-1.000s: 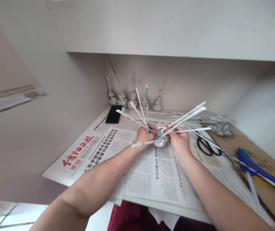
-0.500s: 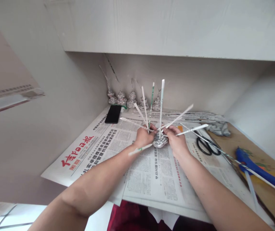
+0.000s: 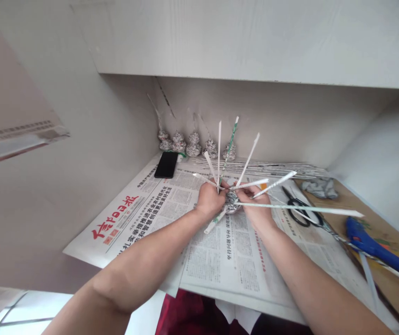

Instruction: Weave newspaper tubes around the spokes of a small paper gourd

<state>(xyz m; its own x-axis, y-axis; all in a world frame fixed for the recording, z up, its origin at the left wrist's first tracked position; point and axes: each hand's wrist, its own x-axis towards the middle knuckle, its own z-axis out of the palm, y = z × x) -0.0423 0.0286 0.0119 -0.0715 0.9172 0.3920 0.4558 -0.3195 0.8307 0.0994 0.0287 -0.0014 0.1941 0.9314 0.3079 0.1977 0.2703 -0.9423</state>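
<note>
Between my hands is a small round woven paper piece [image 3: 232, 204], with several rolled paper sticks fanning out of it. My left hand [image 3: 212, 199] is closed on its left side, fingers wrapped near the stick bases. My right hand [image 3: 254, 201] pinches the right side, thumb near the rim. One long paper stick [image 3: 300, 207] reaches out to the right over my right wrist. A green-and-white paper stick [image 3: 230, 142] points up and away. Parts of the woven piece are covered by my fingers.
Newspaper [image 3: 143, 223] covers the table. Black scissors [image 3: 300, 211], a blue-handled tool [image 3: 377, 246] and a grey cloth [image 3: 320, 188] lie on the right. Behind are a phone [image 3: 166, 165], a bundle of paper sticks [image 3: 272, 168] and several woven gourd shapes [image 3: 194, 144].
The woven piece has turned clockwise between my hands, its sticks swinging rightward. A long stick now points right across the scissors. Both hands keep their hold.
</note>
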